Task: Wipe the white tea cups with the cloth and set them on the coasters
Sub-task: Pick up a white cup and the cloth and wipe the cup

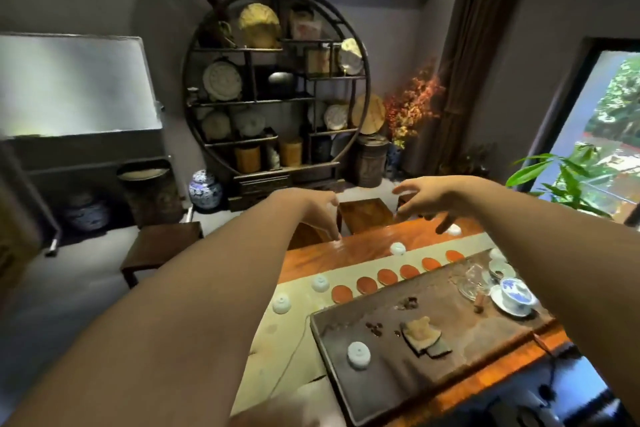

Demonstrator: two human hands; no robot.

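Observation:
Several white tea cups stand upside down: one (358, 354) on the dark tea tray (433, 374), two (281, 303) (320, 283) on the pale runner at the left, one (397, 248) further back, one (453, 229) under my right hand. A row of several orange-brown coasters (387, 277) lies bare along the runner. A folded cloth (420, 331) rests on the tray. My left hand (322, 213) and my right hand (431, 199) are stretched out above the table's far edge, fingers apart, holding nothing.
A blue-and-white lidded cup on a saucer (516, 295) and a glass pitcher (472, 279) stand at the tray's right end. Wooden stools (365, 215) (162, 246) sit beyond the table. A round display shelf (277, 87) is at the back wall.

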